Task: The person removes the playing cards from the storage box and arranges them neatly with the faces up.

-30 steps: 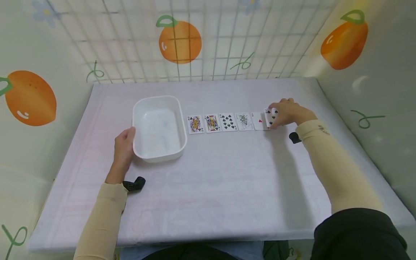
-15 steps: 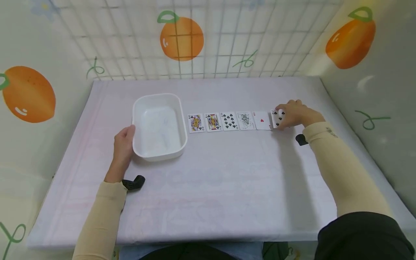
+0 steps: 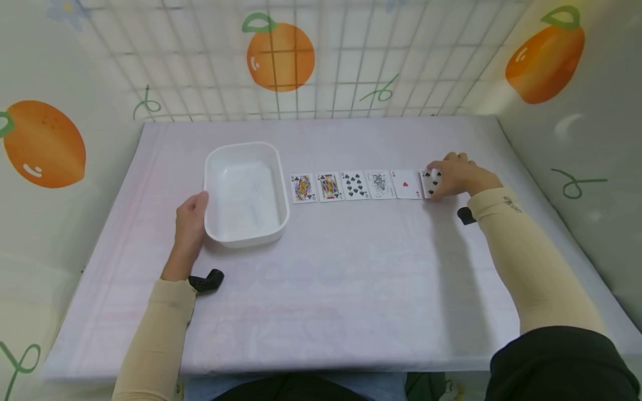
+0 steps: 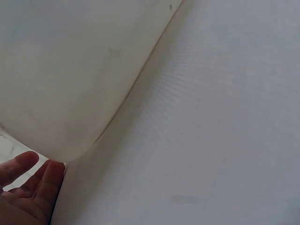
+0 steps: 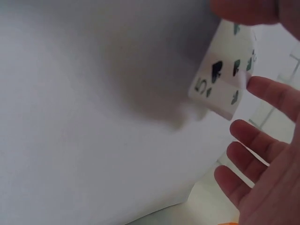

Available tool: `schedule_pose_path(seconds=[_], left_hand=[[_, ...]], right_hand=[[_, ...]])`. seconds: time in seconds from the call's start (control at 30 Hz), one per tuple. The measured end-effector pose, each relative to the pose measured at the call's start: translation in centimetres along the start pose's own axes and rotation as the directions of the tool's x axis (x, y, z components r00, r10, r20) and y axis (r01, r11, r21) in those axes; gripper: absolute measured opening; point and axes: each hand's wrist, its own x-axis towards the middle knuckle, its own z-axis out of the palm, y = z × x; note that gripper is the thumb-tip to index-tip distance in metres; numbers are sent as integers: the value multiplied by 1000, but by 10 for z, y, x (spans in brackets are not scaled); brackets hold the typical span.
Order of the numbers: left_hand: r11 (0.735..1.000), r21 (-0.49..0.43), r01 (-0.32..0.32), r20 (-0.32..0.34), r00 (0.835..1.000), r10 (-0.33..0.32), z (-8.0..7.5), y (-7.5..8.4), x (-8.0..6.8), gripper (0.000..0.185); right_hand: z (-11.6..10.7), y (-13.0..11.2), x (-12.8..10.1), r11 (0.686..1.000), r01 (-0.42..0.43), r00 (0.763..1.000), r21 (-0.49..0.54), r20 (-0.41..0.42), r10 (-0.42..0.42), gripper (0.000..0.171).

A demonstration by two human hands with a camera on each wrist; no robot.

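Note:
Six playing cards lie in a row on the white table (image 3: 326,278): two kings (image 3: 316,187), a black spades card (image 3: 354,185), a joker (image 3: 380,185), the ace of hearts (image 3: 406,184) and the five of spades (image 3: 431,182). My right hand (image 3: 458,175) pinches the five of spades (image 5: 220,86) at the row's right end, thumb on top, one edge raised off the cloth. A white plastic tub (image 3: 246,192) stands left of the row. My left hand (image 3: 189,223) rests against its left wall, with straight fingers (image 4: 28,180) beside the tub's base (image 4: 70,70).
Walls with orange prints and a wire grid close in the table at the back and both sides. Black wrist cameras (image 3: 208,282) (image 3: 465,215) sit on both forearms. The near half of the cloth holds only my arms.
My right hand has slid the five of spades to the right, off the ace of hearts, into its own place at the row's end. The left hand and tub have stayed put.

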Motion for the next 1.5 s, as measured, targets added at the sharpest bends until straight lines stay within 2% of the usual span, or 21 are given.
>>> schedule_pose_path(seconds=[0.4, 0.73, 1.3, 1.5], left_hand=[[1000, -8, 21, 7, 1000, -21, -1, -2, 3, 67], [1000, -14, -16, 9, 1000, 16, -1, -1, 1, 66], [999, -6, -34, 4, 999, 34, -2, -4, 3, 68], [1000, -1, -9, 4, 1000, 9, -1, -2, 3, 69]], right_hand=[[1, -3, 4, 1000, 13, 1000, -18, -4, -13, 85], [4, 0, 10, 999, 15, 1000, -39, 17, -14, 84], [3, -5, 16, 997, 35, 999, -71, 13, -34, 82], [7, -3, 20, 998, 18, 1000, -64, 23, -16, 83]])
